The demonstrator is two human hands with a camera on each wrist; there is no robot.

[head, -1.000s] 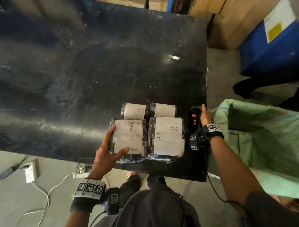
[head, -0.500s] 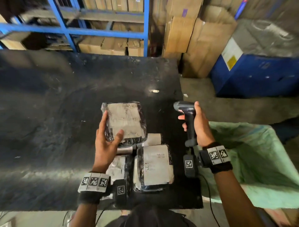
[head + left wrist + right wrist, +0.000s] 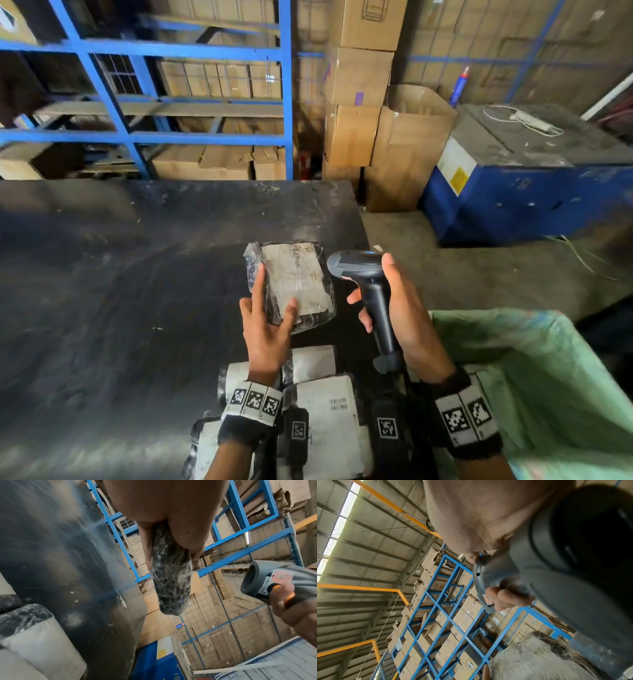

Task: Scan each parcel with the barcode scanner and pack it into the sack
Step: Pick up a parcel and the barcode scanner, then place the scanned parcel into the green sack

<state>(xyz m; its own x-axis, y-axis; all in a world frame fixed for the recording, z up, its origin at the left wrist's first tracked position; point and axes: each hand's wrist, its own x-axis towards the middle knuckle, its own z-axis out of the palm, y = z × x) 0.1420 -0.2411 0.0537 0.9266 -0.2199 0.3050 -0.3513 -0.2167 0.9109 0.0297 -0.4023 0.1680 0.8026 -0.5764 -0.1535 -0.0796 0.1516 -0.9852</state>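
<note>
My left hand (image 3: pixel 270 318) holds a black plastic-wrapped parcel (image 3: pixel 293 281) with a white label, lifted above the black table (image 3: pixel 120 274), label side up. In the left wrist view the parcel (image 3: pixel 171 577) shows edge-on between thumb and fingers. My right hand (image 3: pixel 397 308) grips the handle of the black barcode scanner (image 3: pixel 359 270), whose head sits just right of the parcel and points left at it. The scanner head (image 3: pixel 267 580) shows in the left wrist view, and the scanner (image 3: pixel 556 568) fills the right wrist view. Three more labelled parcels (image 3: pixel 325 421) lie near the table's front edge. The green sack (image 3: pixel 548 377) stands open at the right.
Blue shelving (image 3: pixel 144 89) with cardboard boxes stands behind the table. Stacked cartons (image 3: pixel 359 102) and a blue machine (image 3: pixel 520 192) are at the back right, across a strip of concrete floor (image 3: pixel 462 267).
My left hand lifted one parcel off the group and carried it up and right. My right hand raised the scanner from the table's edge and brought its head beside the parcel.
</note>
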